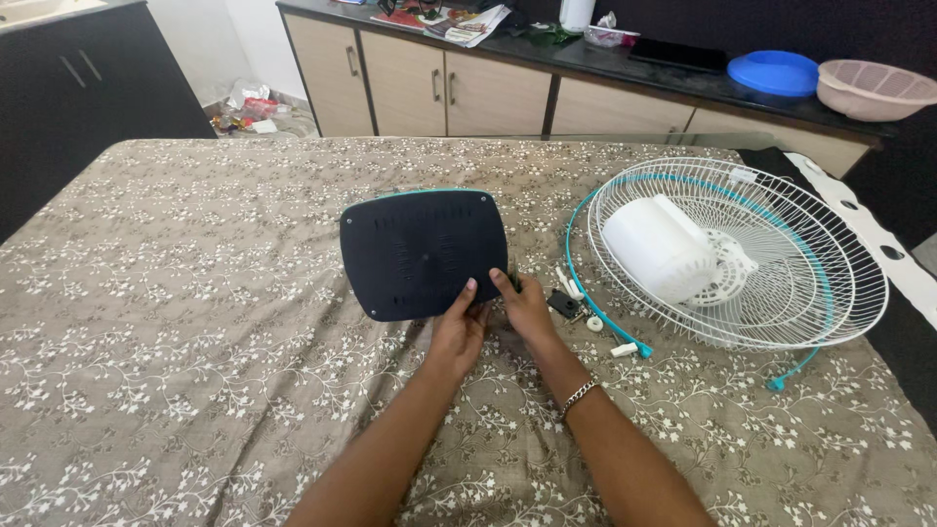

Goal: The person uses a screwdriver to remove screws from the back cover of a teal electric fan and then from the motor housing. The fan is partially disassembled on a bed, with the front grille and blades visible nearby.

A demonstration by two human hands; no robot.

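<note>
Both hands meet at the near right corner of a dark, flat fan base (422, 252) that lies bottom-up on the table (195, 322), which is covered with a brown flowered cloth. The base lies ahead of the hands and slightly to their left, its longer side running across the table from left to right, with a thin teal edge showing along the far rim.

The left hand (457, 332) is closed on the base's near edge, thumb on top and fingers tucked underneath. The right hand (525, 310) sits just beside it, its thumb pressed at the corner, fingers curled below where they cannot be seen clearly; it appears to grip the same corner. Both hands are equally close to the base, touching it; the bulk of the base extends away from them.

To the right, well apart from the base, lies a white wire fan guard (771, 263) with a white motor housing (659, 249) resting in it. A few small loose parts (576, 307) lie between the right hand and the guard.
</note>
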